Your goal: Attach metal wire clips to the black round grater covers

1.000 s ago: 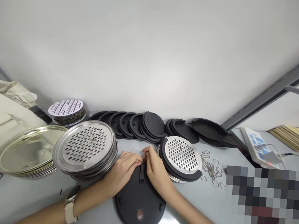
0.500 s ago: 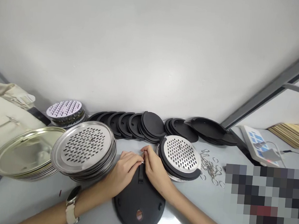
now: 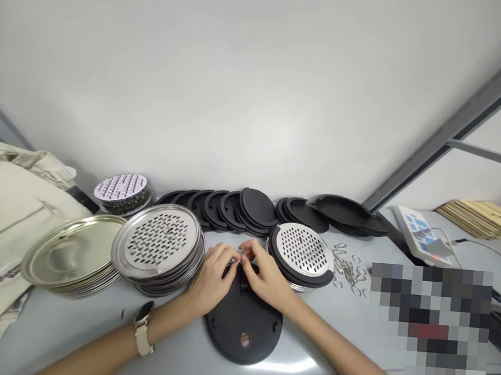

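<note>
A round black plastic disc, with an oval hole near its front edge, lies on the table before me. At its far edge my left hand is closed in a pinch, its wrist wearing a watch. My right hand pinches at the same spot, fingertips almost touching the left ones. A small metal piece shows as a glint between the fingertips; its exact kind is mostly hidden. Just right of my right hand stands a stack topped by a perforated metal grater plate in a black rim.
Left of my hands stand a stack of grater plates and a stack of shiny round trays. Black plastic discs line the wall. Metal rings and clips lie to the right, near a white-and-blue device. A cream bag borders the left.
The view has shifted, so the table items sit differently in frame. Both hands stay pinched at the disc's far edge, with the fingers slightly rearranged.
</note>
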`<state>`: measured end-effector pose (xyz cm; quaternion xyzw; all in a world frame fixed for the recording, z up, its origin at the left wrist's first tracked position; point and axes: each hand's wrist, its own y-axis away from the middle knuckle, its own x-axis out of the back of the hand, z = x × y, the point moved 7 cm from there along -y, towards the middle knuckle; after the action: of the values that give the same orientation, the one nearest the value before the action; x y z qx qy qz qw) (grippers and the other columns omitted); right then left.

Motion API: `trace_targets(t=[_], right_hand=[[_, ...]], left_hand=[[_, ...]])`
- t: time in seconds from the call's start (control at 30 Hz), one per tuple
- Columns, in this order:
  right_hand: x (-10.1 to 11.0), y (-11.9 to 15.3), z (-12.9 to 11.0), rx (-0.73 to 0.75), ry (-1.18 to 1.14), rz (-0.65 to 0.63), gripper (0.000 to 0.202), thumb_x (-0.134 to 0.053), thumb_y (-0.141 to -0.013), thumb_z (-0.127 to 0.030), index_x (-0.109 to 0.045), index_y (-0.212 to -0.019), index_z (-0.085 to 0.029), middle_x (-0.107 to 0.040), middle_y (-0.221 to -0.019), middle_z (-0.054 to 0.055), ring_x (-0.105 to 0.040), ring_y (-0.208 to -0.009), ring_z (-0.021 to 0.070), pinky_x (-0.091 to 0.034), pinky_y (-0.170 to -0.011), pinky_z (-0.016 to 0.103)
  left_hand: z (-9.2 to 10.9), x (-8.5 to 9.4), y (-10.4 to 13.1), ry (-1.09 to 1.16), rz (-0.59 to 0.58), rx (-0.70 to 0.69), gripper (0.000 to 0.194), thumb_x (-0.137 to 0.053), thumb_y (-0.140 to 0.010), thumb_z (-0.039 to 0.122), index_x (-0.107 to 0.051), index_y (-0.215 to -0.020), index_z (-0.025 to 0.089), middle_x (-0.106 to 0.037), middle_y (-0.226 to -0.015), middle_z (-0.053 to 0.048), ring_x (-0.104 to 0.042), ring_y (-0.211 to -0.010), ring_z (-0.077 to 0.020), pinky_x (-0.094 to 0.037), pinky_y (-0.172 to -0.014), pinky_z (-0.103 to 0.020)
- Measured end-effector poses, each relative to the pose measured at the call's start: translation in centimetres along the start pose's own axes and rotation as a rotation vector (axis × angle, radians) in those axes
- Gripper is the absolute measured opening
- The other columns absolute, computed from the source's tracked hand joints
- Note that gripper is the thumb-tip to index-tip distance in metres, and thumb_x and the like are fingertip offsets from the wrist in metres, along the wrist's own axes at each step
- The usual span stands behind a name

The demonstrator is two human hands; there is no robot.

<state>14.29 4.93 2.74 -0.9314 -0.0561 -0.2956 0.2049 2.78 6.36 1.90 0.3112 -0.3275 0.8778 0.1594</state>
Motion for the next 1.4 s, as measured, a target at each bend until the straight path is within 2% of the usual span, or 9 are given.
trace_targets(t=[0.2, 0.33, 0.43, 0.6, 0.7, 0.83, 0.97, 1.2, 1.4], right_hand=[[-0.1, 0.4, -1.2, 0.084, 0.031, -0.085, 0.025, -0.047, -0.088, -0.014, -0.048, -0.113, -0.020, -0.057, -0.099, 0.006, -0.055, -0.090, 0.0185, -0.047, -0.084, 0.034], [0.2, 1.0, -1.3, 0.089, 0.063, -0.076, 0.036, -0.048, -0.088, -0.013, -0.042, -0.123, -0.020, -0.058, -0.091, 0.003, -0.057, -0.084, 0.0178, -0.048, -0.079, 0.034], [0.8, 1.6, -1.0, 0.086, 0.103, -0.024, 0.030, -0.048, -0.089, -0.015, -0.046, -0.118, -0.020, -0.057, -0.087, 0.003, -0.057, -0.080, 0.0176, -0.049, -0.076, 0.032], [1.3, 2.2, -0.6, 0.080, 0.166, 0.080, 0.010, -0.047, -0.092, -0.019, -0.055, -0.098, -0.021, -0.056, -0.083, 0.003, -0.055, -0.079, 0.0190, -0.047, -0.075, 0.033], [1.5, 2.3, -0.4, 0.071, 0.178, 0.126, 0.010, -0.045, -0.094, -0.019, -0.054, -0.094, -0.021, -0.056, -0.082, 0.003, -0.055, -0.077, 0.0188, -0.046, -0.074, 0.033], [2.0, 2.3, -0.1, 0.047, 0.168, 0.180, 0.015, -0.044, -0.095, -0.021, -0.049, -0.109, -0.020, -0.053, -0.080, 0.001, -0.056, -0.073, 0.0176, -0.047, -0.071, 0.031], [2.1, 2.3, 0.1, 0.047, 0.153, 0.201, 0.014, -0.045, -0.096, -0.023, -0.047, -0.109, -0.020, -0.053, -0.079, 0.000, -0.056, -0.072, 0.0173, -0.047, -0.071, 0.031], [2.0, 2.2, 0.4, 0.071, 0.120, 0.218, 0.013, -0.042, -0.096, -0.020, -0.048, -0.107, -0.020, -0.055, -0.088, 0.004, -0.057, -0.082, 0.0186, -0.047, -0.078, 0.032], [1.9, 2.3, -0.1, 0.065, 0.092, 0.185, 0.014, -0.046, -0.093, -0.018, -0.050, -0.106, -0.020, -0.058, -0.087, 0.004, -0.059, -0.080, 0.0181, -0.048, -0.076, 0.031]], left_hand=[[-0.3, 0.0, 0.1, 0.075, 0.026, 0.009, 0.015, -0.049, -0.085, 0.005, -0.051, -0.086, 0.020, -0.055, -0.087, -0.002, -0.055, -0.087, -0.0184, -0.045, -0.082, -0.034], [-0.1, 0.1, 0.1, 0.142, 0.042, -0.006, 0.016, -0.050, -0.083, 0.005, -0.053, -0.089, 0.020, -0.057, -0.086, 0.000, -0.059, -0.081, -0.0155, -0.048, -0.076, -0.029], [0.2, 0.2, 0.1, 0.163, 0.045, -0.019, 0.015, -0.050, -0.084, 0.006, -0.054, -0.089, 0.020, -0.058, -0.084, 0.000, -0.059, -0.079, -0.0153, -0.049, -0.073, -0.028], [0.3, 0.1, 0.1, 0.177, 0.030, -0.024, 0.013, -0.051, -0.086, 0.009, -0.054, -0.092, 0.020, -0.058, -0.087, -0.001, -0.059, -0.081, -0.0150, -0.049, -0.075, -0.029], [0.1, -0.1, 0.1, 0.178, 0.005, -0.015, 0.017, -0.051, -0.085, 0.008, -0.053, -0.098, 0.019, -0.059, -0.093, -0.002, -0.060, -0.084, -0.0157, -0.050, -0.079, -0.031], [-0.1, -0.4, 0.1, 0.176, -0.047, -0.012, 0.018, -0.051, -0.082, 0.008, -0.056, -0.095, 0.019, -0.061, -0.095, -0.004, -0.059, -0.094, -0.0193, -0.048, -0.088, -0.036], [-0.1, -0.9, -0.1, 0.207, -0.129, -0.019, 0.019, -0.047, -0.086, 0.007, -0.060, -0.091, 0.019, -0.066, -0.092, -0.003, -0.063, -0.091, -0.0185, -0.049, -0.086, -0.033], [0.4, -1.4, -0.4, 0.271, -0.280, -0.032, 0.022, -0.040, -0.097, 0.017, -0.055, -0.113, 0.022, -0.071, -0.101, -0.002, -0.067, -0.098, -0.0162, -0.049, -0.088, -0.028], [0.3, -1.0, -0.1, 0.158, -0.330, -0.004, 0.017, -0.039, -0.098, 0.020, -0.055, -0.103, 0.021, -0.069, -0.097, -0.003, -0.067, -0.091, -0.0180, -0.050, -0.083, -0.029]])
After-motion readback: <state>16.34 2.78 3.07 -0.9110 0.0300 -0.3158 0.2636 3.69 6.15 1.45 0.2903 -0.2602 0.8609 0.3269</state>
